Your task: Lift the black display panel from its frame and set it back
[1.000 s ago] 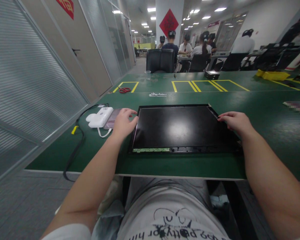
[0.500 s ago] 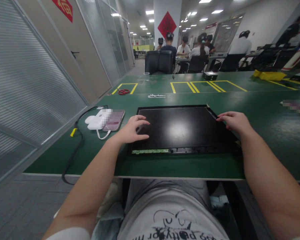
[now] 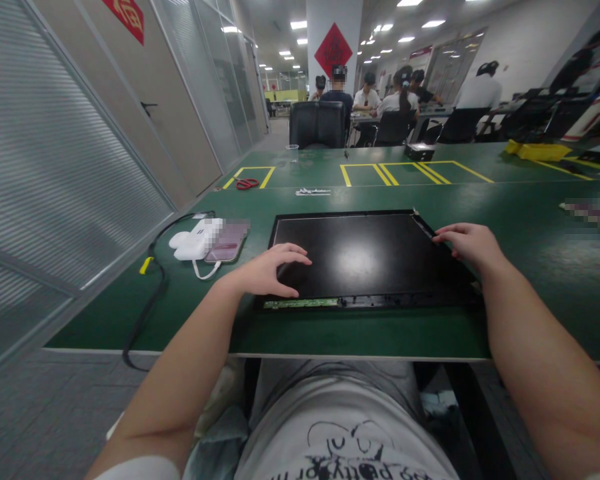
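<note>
A flat black display panel (image 3: 360,260) lies on the green table, with light glaring on its middle and a green circuit strip (image 3: 301,303) along its near left edge. My left hand (image 3: 275,270) is at the panel's left side, thumb and fingers apart over its surface; whether it touches is hard to tell. At the right side, my right hand (image 3: 467,243) has its fingertips closed on the panel's dark frame edge. Part of the right edge is hidden by that hand.
On the left are a phone (image 3: 227,243), a white power bank (image 3: 197,239) and a black cable (image 3: 153,300). Farther back lie red-handled scissors (image 3: 247,183), small white strips (image 3: 313,192) and a black box (image 3: 420,152). Several people sit beyond the table.
My left hand has slid toward me and slightly right along the panel's left side. The right hand and the panel have stayed in place.
</note>
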`<state>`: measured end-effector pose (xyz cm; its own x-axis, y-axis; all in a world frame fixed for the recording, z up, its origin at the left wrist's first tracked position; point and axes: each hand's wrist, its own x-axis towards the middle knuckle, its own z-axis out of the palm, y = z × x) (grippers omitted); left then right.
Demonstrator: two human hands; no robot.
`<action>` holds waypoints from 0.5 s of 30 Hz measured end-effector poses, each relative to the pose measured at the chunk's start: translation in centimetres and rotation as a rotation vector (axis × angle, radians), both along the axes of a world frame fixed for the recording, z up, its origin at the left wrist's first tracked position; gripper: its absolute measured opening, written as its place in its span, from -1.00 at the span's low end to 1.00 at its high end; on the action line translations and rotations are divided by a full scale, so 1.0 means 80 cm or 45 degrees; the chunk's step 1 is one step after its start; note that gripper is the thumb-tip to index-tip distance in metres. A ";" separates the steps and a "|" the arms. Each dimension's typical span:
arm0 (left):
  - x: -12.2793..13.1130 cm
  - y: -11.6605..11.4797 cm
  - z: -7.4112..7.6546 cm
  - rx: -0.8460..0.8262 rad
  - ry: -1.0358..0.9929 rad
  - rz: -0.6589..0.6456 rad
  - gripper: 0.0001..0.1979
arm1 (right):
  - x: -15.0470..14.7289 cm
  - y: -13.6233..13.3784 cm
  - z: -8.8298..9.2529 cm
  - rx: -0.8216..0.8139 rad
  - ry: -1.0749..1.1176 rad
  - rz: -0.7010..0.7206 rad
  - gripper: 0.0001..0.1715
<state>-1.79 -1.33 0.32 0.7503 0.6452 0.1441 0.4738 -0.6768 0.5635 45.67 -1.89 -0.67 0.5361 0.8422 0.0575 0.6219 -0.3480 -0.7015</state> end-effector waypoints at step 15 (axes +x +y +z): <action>0.001 0.008 -0.006 0.118 -0.044 0.214 -0.55 | -0.005 -0.001 0.005 0.011 0.119 -0.069 -0.80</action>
<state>-1.69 -0.73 -0.19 0.6264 0.7439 0.2328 0.5661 -0.6395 0.5202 45.28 -1.97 -0.28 0.5845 0.8113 0.0122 0.5339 -0.3732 -0.7587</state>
